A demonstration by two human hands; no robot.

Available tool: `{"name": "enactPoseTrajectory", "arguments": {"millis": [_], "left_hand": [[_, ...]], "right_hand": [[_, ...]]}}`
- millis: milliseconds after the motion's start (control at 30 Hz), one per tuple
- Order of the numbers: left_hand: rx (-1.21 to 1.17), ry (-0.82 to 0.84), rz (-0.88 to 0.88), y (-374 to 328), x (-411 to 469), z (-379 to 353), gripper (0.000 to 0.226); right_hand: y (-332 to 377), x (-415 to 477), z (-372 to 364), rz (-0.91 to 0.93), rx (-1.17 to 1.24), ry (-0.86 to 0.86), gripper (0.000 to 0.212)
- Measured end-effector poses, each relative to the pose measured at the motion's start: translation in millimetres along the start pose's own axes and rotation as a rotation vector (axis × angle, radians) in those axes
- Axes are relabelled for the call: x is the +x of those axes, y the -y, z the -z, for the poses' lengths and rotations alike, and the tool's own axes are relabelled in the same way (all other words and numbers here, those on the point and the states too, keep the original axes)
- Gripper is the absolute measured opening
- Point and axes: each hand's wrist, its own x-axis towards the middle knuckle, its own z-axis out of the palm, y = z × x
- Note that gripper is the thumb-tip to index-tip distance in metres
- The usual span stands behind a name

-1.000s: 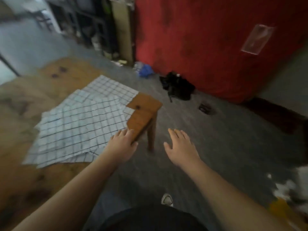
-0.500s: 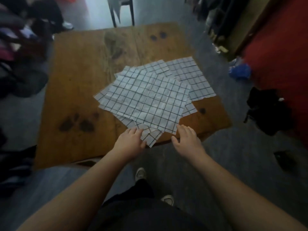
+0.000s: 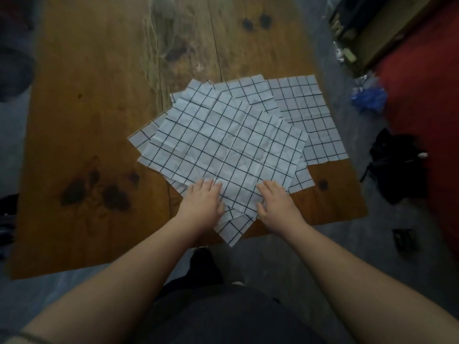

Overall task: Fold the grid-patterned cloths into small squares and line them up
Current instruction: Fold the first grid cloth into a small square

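Several white cloths with a black grid lie unfolded in a loose, fanned pile on a brown wooden table [image 3: 87,120]. The top cloth [image 3: 228,142] is turned diagonally and shows old fold creases. One cloth [image 3: 310,115] sticks out at the far right of the pile. A near corner [image 3: 232,232] hangs over the table's front edge. My left hand [image 3: 202,202] rests palm down on the near left edge of the top cloth. My right hand [image 3: 275,203] lies flat on its near right edge. Both hands have fingers extended and grip nothing.
The table's right front corner [image 3: 357,212] is close to the pile. On the grey floor to the right lie a black bag [image 3: 395,165], a blue crumpled item [image 3: 370,98] and a small dark object [image 3: 404,238]. A red surface [image 3: 427,95] stands at the right.
The view has swung from the floor and red surface onto the table. Both hands have moved forward from the table's edge and now lie flat on the top cloth.
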Motion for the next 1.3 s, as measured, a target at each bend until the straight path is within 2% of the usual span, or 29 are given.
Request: {"name": "enactPoseTrajectory", "arguments": {"millis": [267, 467, 700, 900, 1067, 1167, 1300], "left_hand": [[0.056, 0.086, 0.027, 22.9, 34.7, -1.8, 0.059], [0.069, 0.037, 0.091, 48.5, 48.7, 10.2, 0.049], [0.026, -0.070, 0.315, 84.1, 53.0, 33.7, 0.047], [0.025, -0.052, 0.356, 99.1, 52.1, 40.7, 0.056], [-0.114, -0.123, 0.249, 89.5, 30.5, 19.1, 0.060], [-0.156, -0.189, 0.101, 85.2, 7.2, 0.2, 0.053], [-0.106, -0.228, -0.096, 89.2, -26.2, -24.5, 0.038]], "right_hand": [[3.8, 64.3, 3.9, 0.056, -0.084, 0.012, 0.059], [19.7, 55.3, -3.0, 0.083, -0.127, 0.082, 0.060], [55.2, 66.6, -15.9, 0.382, -0.170, 0.127, 0.060], [68.3, 75.4, -17.8, 0.447, -0.102, 0.159, 0.065], [50.4, 58.7, -12.3, 0.368, 0.025, 0.058, 0.058], [29.2, 37.6, -12.7, 0.292, 0.058, -0.013, 0.046], [-2.7, 9.2, -16.3, 0.240, -0.013, -0.035, 0.035]]}}
